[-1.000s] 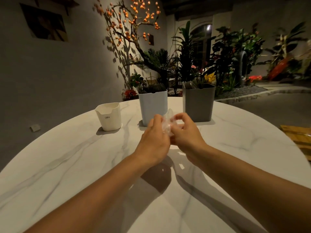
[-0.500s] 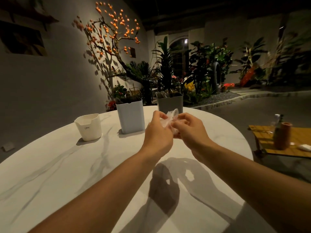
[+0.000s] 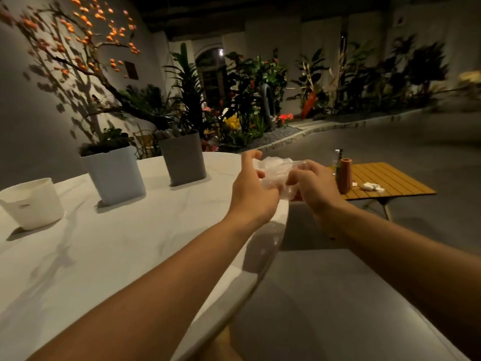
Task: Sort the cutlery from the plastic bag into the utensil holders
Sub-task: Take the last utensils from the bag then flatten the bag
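While both bare arms reach out over the far right edge of the round white marble surface (image 3: 109, 256), a crumpled clear plastic bag (image 3: 277, 170) is held up in the air between the two hands. The left hand (image 3: 251, 190) has its lower fingers curled against the bag's left side, with thumb and forefinger spread apart above it; the right hand (image 3: 311, 186) has its fingers closed on the bag's right side. Whether any cutlery is inside the bag I cannot tell. Three utensil holders stand in a row well to the left of the hands: a white holder (image 3: 32, 203) nearest the left edge, a pale blue holder (image 3: 114, 174) beside it, and a grey holder (image 3: 183, 158) closest to the hands. Beyond the hands, a low wooden slatted table (image 3: 390, 182) carries an orange cylinder (image 3: 345, 175).
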`<state>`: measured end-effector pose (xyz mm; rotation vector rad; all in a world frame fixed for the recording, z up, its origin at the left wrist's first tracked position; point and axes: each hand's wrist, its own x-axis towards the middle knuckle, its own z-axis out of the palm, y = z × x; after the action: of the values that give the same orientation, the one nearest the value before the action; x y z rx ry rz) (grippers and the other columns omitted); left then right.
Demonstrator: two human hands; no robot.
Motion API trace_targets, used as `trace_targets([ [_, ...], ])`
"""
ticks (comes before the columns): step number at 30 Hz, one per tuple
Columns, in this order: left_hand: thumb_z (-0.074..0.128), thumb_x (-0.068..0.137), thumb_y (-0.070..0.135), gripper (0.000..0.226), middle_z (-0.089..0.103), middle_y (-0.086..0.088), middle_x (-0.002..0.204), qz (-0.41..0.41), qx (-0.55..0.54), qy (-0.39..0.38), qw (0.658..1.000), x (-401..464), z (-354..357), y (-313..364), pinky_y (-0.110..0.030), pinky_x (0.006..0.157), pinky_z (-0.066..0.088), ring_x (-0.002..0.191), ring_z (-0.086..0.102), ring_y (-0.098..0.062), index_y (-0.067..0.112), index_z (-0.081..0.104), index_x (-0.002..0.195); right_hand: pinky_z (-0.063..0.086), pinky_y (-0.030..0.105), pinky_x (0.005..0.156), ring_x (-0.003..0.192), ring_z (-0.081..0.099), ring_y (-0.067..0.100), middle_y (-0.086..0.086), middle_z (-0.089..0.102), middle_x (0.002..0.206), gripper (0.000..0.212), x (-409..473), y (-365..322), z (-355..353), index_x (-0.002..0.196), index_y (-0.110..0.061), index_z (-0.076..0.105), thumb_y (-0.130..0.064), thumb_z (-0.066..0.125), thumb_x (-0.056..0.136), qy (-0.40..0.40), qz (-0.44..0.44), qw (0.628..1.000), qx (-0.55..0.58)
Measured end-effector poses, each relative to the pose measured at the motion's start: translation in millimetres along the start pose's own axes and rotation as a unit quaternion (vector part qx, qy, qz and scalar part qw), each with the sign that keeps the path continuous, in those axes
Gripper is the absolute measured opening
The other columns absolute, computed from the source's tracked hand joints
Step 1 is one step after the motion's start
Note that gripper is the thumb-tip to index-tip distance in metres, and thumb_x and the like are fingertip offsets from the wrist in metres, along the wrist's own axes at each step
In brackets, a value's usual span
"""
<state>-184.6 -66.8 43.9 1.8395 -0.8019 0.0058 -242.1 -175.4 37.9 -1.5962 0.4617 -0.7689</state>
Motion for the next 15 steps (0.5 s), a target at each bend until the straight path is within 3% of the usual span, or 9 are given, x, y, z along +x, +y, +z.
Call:
trace_targets([
  [2, 0.071, 0.089, 0.006, 0.049, 0.054, 0.002, 0.117, 0.028, 0.038, -0.019, 0.999, -4, 26, 5, -0.031, 0.082, 0.060, 0.104, 0.059, -0.019, 0.031, 0.044, 0.121, 0.056, 0.044, 0.076, 0.090, 0.060, 0.032, 0.018, 0.061, 0.097, 0.023, -1, 10, -27, 0.106, 0.007, 0.060, 0.001, 0.055, 0.084, 0.018, 0.011, 1.000, -0.013],
  [5, 0.071, 0.090, 0.017, 0.026, 0.058, 0.005, 0.105, 0.034, 0.050, -0.055, 0.997, -10, 65, 10, -0.030, 0.079, 0.059, 0.097, 0.061, -0.017, 0.027, 0.055, 0.106, 0.052, 0.031, 0.064, 0.089, 0.059, 0.026, 0.012, 0.059, 0.097, 0.020, -4, 28, -65, 0.103, -0.001, 0.061, 0.001, 0.052, 0.086, 0.047, 0.039, 0.998, -0.013],
  [7, 0.060, 0.096, 0.028, 0.006, 0.064, 0.002, 0.099, 0.022, 0.042, -0.085, 0.995, -14, 90, 10, -0.039, 0.082, 0.059, 0.093, 0.063, -0.019, 0.022, 0.062, 0.098, 0.056, 0.035, 0.071, 0.095, 0.059, 0.028, 0.007, 0.056, 0.096, 0.020, -8, 45, -88, 0.101, -0.009, 0.060, 0.001, 0.050, 0.087, 0.068, 0.068, 0.995, -0.002],
  [9, 0.048, 0.100, 0.037, 0.031, 0.070, -0.005, 0.095, -0.019, 0.026, -0.113, 0.993, -19, 115, 5, -0.046, 0.086, 0.058, 0.092, 0.065, -0.024, 0.016, 0.069, 0.093, 0.059, 0.043, 0.081, 0.098, 0.059, 0.029, 0.006, 0.055, 0.098, 0.017, -14, 65, -110, 0.096, -0.011, 0.060, 0.000, 0.050, 0.089, 0.077, 0.099, 0.992, -0.003],
  [11, 0.049, 0.094, 0.049, 0.044, 0.073, -0.008, 0.094, -0.083, -0.021, -0.137, 0.987, -29, 136, -4, -0.047, 0.086, 0.057, 0.092, 0.068, -0.027, 0.014, 0.074, 0.089, 0.059, 0.045, 0.083, 0.095, 0.061, 0.029, 0.009, 0.058, 0.100, 0.017, -20, 89, -129, 0.087, -0.014, 0.060, 0.000, 0.051, 0.087, 0.084, 0.123, 0.989, -0.015],
  [13, 0.050, 0.083, 0.064, 0.054, 0.075, -0.008, 0.095, -0.161, -0.087, -0.156, 0.971, -36, 157, -19, -0.049, 0.085, 0.060, 0.093, 0.071, -0.030, 0.016, 0.075, 0.082, 0.059, 0.044, 0.078, 0.089, 0.063, 0.030, 0.013, 0.062, 0.096, 0.015, -27, 114, -144, 0.080, -0.011, 0.061, 0.002, 0.052, 0.081, 0.092, 0.142, 0.985, -0.033],
  [15, 0.049, 0.093, 0.064, 0.053, 0.074, -0.009, 0.099, -0.214, -0.107, -0.183, 0.954, -46, 175, -36, -0.043, 0.078, 0.063, 0.094, 0.072, -0.028, 0.016, 0.071, 0.083, 0.058, 0.041, 0.070, 0.085, 0.062, 0.031, 0.015, 0.062, 0.092, 0.014, -35, 141, -153, 0.075, -0.009, 0.060, 0.003, 0.053, 0.079, 0.090, 0.171, 0.980, -0.043],
])
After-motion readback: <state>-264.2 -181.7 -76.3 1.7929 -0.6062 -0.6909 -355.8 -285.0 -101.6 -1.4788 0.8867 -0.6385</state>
